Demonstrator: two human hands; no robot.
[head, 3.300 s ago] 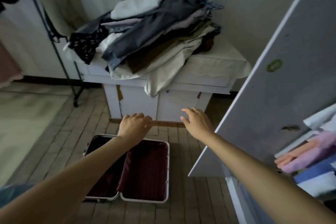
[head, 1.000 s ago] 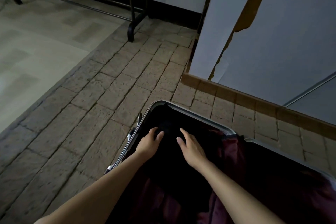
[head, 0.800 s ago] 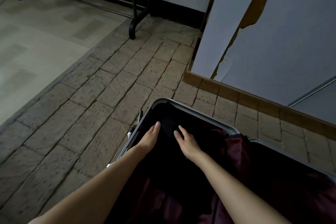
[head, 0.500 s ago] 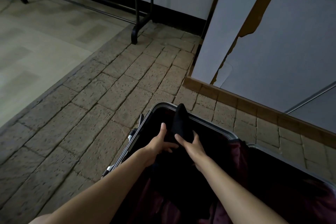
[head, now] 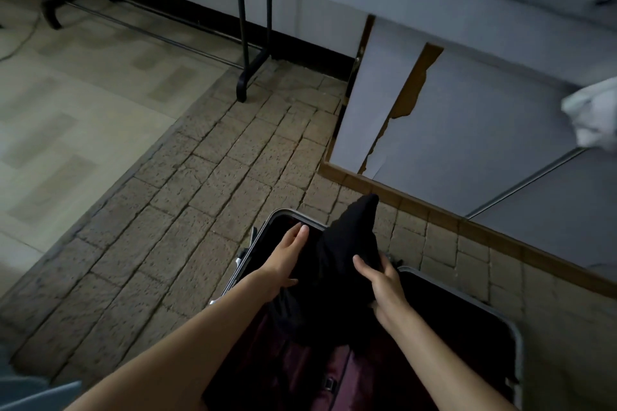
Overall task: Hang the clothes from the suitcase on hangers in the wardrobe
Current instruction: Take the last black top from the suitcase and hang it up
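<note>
Head view: open suitcase lies flat on the brick floor, near centre-right, maroon lining showing. A black garment is partly raised out of the suitcase's far-left half; its top end stands above the rim, the rest trails down into the dark interior. Right hand pinches the garment's right edge between thumb and curled fingers, judged to be the lifting grip. Left hand sits on the garment's left side with fingers straight and together, thumb tucked low toward the cloth; whether the thumb clamps fabric cannot be told, black on black. Probable reason for the two-sided hold: to gather the cloth and keep it from unfolding as it comes up. Long axis of the garment runs near-to-far, tilted slightly right, with its narrowed tip pointing far-right toward the white cabinet. A black rack stands at far centre-left, well apart from the suitcase. No hanger in view; hanging step not yet begun.
</note>
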